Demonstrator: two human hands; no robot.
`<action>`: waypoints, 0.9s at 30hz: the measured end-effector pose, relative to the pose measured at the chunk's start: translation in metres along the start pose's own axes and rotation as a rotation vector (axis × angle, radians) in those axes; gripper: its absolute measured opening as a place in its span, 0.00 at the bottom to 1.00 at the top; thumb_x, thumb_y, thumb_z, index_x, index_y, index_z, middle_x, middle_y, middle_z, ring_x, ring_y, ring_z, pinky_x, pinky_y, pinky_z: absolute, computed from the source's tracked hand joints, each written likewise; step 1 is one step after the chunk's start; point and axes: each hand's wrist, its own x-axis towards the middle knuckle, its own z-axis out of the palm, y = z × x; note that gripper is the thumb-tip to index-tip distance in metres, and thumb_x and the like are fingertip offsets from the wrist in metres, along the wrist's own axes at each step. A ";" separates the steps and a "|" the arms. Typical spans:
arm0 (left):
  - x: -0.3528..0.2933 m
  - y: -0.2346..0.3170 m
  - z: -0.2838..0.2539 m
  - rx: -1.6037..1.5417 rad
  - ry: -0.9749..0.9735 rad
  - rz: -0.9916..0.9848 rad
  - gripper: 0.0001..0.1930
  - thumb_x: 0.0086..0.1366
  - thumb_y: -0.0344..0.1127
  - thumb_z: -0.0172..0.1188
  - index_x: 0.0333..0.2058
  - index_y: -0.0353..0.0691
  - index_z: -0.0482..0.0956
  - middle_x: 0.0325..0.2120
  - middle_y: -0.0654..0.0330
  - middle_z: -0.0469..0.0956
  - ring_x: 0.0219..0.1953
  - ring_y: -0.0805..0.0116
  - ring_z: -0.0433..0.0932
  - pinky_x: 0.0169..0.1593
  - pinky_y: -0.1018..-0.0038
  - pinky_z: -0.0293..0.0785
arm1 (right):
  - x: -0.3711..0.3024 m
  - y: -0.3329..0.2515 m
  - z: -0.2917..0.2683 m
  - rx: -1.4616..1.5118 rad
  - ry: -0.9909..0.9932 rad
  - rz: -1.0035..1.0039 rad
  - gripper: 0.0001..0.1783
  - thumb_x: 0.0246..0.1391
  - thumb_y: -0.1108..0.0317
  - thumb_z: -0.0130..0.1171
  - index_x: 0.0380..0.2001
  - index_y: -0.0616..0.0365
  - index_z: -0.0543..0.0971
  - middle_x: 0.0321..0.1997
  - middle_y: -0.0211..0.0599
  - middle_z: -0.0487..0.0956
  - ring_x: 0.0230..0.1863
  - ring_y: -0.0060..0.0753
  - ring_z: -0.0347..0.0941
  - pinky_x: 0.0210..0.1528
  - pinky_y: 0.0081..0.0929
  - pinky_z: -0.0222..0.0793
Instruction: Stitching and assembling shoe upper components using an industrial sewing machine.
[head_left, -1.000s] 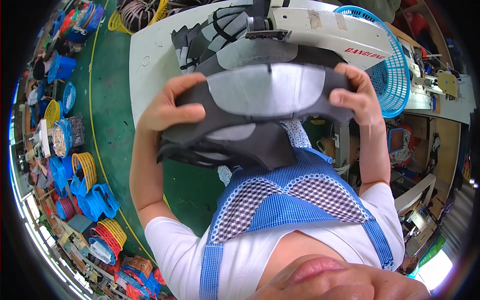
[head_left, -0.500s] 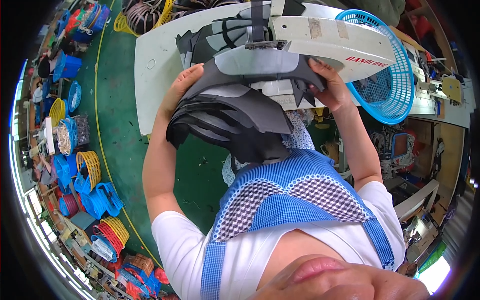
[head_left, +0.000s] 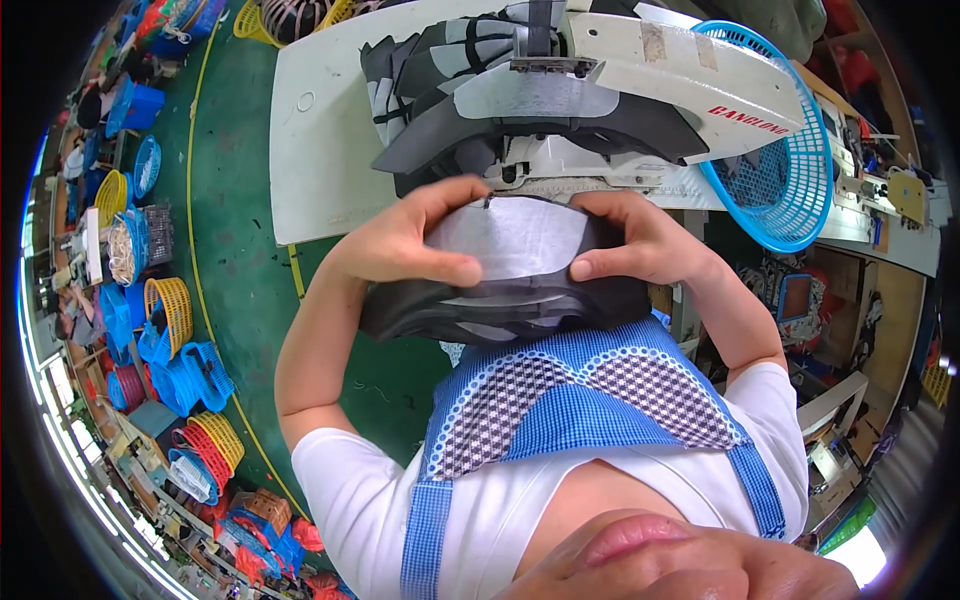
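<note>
Across my lap rests a stack of black and grey cut fabric pieces (head_left: 515,245), the uppermost with a pale grey panel. My left hand (head_left: 420,235) grips the stack's left side, thumb on the front and fingers behind the far edge. On the opposite side my right hand (head_left: 645,245) pinches it the same way. Just beyond, a curved black and grey fabric piece (head_left: 540,95) lies at the head of a white sewing machine (head_left: 690,70), untouched by either hand. More joined fabric pieces (head_left: 430,70) are bunched behind it on the white table (head_left: 320,160).
A blue plastic basket (head_left: 810,165) stands right of the machine. Left of the table runs a green floor (head_left: 235,210) with a yellow line, and coloured baskets (head_left: 170,310) and crates line its far side. A blue checked apron (head_left: 580,400) covers my front.
Both hands have left the curved piece at the machine and come back toward me onto the stack. The stack, fanned out before, is now gathered more squarely between them.
</note>
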 end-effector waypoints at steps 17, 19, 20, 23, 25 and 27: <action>-0.005 0.015 0.008 -0.043 -0.002 0.127 0.36 0.46 0.26 0.68 0.56 0.40 0.64 0.48 0.63 0.71 0.46 0.75 0.69 0.52 0.76 0.64 | -0.044 -0.048 -0.032 -0.301 0.357 -0.182 0.08 0.42 0.76 0.66 0.26 0.65 0.77 0.21 0.29 0.74 0.23 0.14 0.66 0.24 0.16 0.61; -0.004 0.027 -0.002 0.023 -0.051 0.126 0.29 0.47 0.26 0.67 0.51 0.37 0.69 0.45 0.63 0.73 0.44 0.77 0.70 0.49 0.78 0.66 | -0.045 -0.046 -0.036 -0.258 0.265 -0.172 0.09 0.41 0.76 0.67 0.27 0.65 0.77 0.22 0.27 0.74 0.24 0.13 0.66 0.24 0.16 0.61; -0.004 0.032 -0.007 0.027 -0.050 0.127 0.29 0.47 0.26 0.67 0.51 0.37 0.69 0.45 0.63 0.73 0.44 0.77 0.70 0.49 0.78 0.66 | -0.046 -0.046 -0.039 -0.191 0.201 -0.195 0.10 0.40 0.77 0.67 0.28 0.64 0.77 0.23 0.26 0.74 0.25 0.13 0.66 0.25 0.15 0.60; -0.001 0.039 -0.017 0.274 -0.153 -0.008 0.20 0.49 0.27 0.67 0.43 0.34 0.75 0.36 0.65 0.77 0.39 0.79 0.72 0.45 0.80 0.68 | -0.046 -0.043 -0.045 -0.193 0.229 -0.168 0.09 0.43 0.77 0.65 0.29 0.65 0.76 0.24 0.26 0.73 0.27 0.12 0.67 0.26 0.12 0.60; -0.001 0.040 -0.022 0.210 -0.088 -0.083 0.15 0.50 0.28 0.66 0.37 0.32 0.77 0.28 0.67 0.78 0.33 0.80 0.73 0.40 0.81 0.70 | -0.044 -0.042 -0.050 -0.111 0.389 -0.202 0.06 0.46 0.76 0.62 0.28 0.65 0.76 0.24 0.25 0.74 0.27 0.12 0.67 0.27 0.10 0.60; 0.000 0.040 -0.029 0.142 0.033 -0.100 0.14 0.51 0.29 0.66 0.37 0.31 0.77 0.28 0.66 0.78 0.32 0.81 0.73 0.38 0.81 0.71 | -0.039 -0.038 -0.054 -0.149 0.516 -0.178 0.08 0.46 0.73 0.62 0.30 0.64 0.76 0.25 0.26 0.75 0.27 0.12 0.68 0.27 0.10 0.61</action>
